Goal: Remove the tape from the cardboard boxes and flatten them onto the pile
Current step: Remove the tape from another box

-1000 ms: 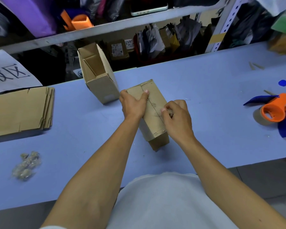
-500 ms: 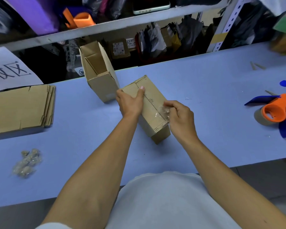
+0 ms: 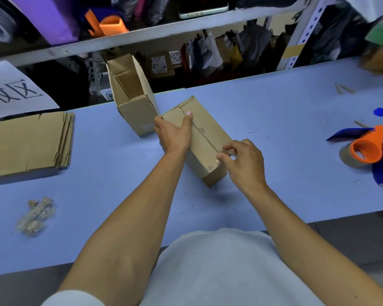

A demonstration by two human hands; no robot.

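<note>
Right hand [image 3: 241, 160] pinches the clear tape [image 3: 224, 153] at the sealed cardboard box [image 3: 205, 138] near edge while left hand [image 3: 173, 133] grips its far end beside the opened box [image 3: 133, 98]; thin tape likely tears, so grasp close to the seam

The person wears a plain white short-sleeved top [image 3: 226, 268], smooth and unmarked, filling the near middle of the view. A white sleeve edge [image 3: 73, 298] shows at the near left. Both forearms are bare, with no watch, rings or gloves on the left hand [image 3: 173, 133] or right hand [image 3: 243, 161]
</note>
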